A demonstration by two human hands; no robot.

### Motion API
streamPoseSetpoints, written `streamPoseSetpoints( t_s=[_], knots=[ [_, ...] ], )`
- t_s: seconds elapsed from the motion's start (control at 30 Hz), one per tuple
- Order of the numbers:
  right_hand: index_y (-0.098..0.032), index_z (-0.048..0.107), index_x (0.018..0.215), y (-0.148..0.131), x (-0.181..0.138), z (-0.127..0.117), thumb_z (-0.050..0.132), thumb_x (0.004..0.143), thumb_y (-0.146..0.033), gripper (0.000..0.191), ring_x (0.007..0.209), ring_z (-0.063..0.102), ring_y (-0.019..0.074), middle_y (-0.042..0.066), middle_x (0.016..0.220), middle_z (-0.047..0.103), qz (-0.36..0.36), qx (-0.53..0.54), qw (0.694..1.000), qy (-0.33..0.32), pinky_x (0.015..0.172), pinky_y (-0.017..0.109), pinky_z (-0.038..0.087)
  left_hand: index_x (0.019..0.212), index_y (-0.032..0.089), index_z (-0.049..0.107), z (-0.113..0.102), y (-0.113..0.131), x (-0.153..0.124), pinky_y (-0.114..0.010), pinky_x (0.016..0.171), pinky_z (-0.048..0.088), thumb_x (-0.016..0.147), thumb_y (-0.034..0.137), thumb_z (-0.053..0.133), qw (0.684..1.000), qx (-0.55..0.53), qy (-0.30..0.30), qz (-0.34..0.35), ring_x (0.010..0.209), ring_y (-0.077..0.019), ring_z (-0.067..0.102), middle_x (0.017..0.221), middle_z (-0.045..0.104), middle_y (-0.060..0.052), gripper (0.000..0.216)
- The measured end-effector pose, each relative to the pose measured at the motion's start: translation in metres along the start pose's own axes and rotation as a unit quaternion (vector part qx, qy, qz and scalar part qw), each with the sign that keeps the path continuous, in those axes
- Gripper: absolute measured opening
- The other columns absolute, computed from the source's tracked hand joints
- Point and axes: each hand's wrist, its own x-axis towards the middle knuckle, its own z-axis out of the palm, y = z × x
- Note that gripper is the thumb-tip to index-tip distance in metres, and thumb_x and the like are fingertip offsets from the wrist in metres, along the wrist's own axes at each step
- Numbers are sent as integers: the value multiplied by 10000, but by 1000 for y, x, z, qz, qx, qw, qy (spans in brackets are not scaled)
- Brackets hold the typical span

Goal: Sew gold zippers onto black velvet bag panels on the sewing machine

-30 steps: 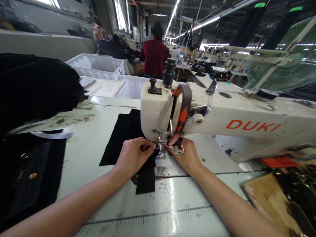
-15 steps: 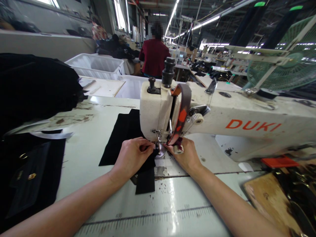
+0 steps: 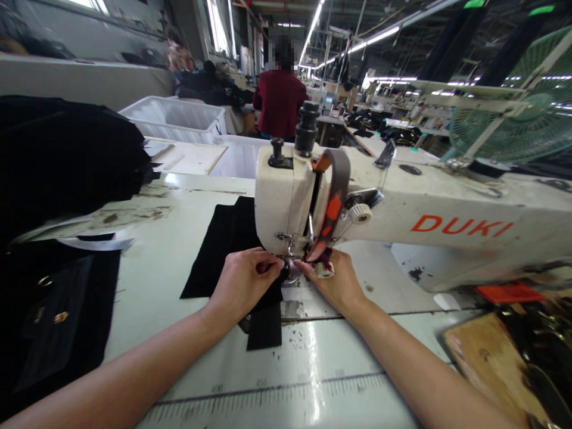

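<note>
A white sewing machine (image 3: 279, 196) lettered DUKI stands before me, a dark strap with orange patches (image 3: 333, 205) curving down its head. My left hand (image 3: 248, 274) is closed in a pinch just left of the needle, above black fabric (image 3: 210, 253); what the fingertips hold is too small to see. From the right, my right hand (image 3: 339, 280) reaches in, thumb beside the needle area and the other fingers bent, partly hidden behind the strap and a small white part (image 3: 325, 270). It looks closed too, on something unclear. A narrow black strip (image 3: 264, 328) of fabric hangs toward me.
Heaped black fabric (image 3: 67, 161) fills the left, above a black piece with gold hardware (image 3: 60, 317). A ruler scale (image 3: 263, 392) runs along the table front. Farther off are a white bin (image 3: 174, 116), a person in dark red (image 3: 281, 101) and a green fan (image 3: 531, 113).
The view has shifted very slightly. Both hands stay at the needle, the left fingertips barely moved, and the fabric lies as before.
</note>
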Motion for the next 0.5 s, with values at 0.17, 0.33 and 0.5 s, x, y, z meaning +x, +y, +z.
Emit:
streamPoseSetpoints(
  t_s=[0.17, 0.33, 0.5],
  knots=[
    [-193, 593, 669, 1, -1, 5, 703, 798, -242, 177, 670, 612, 154, 9, 735, 657, -10, 23, 1000, 3, 632, 242, 454, 681, 182, 754, 1, 1, 0, -208, 486, 393, 798, 256, 652, 1000, -1, -3, 5, 494, -122, 541, 543, 597, 36, 171],
    [-194, 631, 694, -4, 1, 10, 711, 792, -275, 150, 663, 633, 177, 24, 712, 674, 10, 34, 999, -2, 612, 256, 475, 706, 169, 762, 1, 0, -2, -218, 515, 416, 797, 233, 629, 1000, -1, -8, 8, 521, -138, 579, 581, 634, 15, 173],
    [-203, 662, 735, -7, 4, 15, 708, 790, -292, 114, 730, 666, 210, 38, 734, 697, 26, 52, 998, -9, 612, 265, 492, 776, 181, 772, 3, -2, -2, -223, 560, 471, 825, 230, 603, 1000, -9, -18, 12, 592, -158, 655, 684, 718, 2, 183]
  ],
)
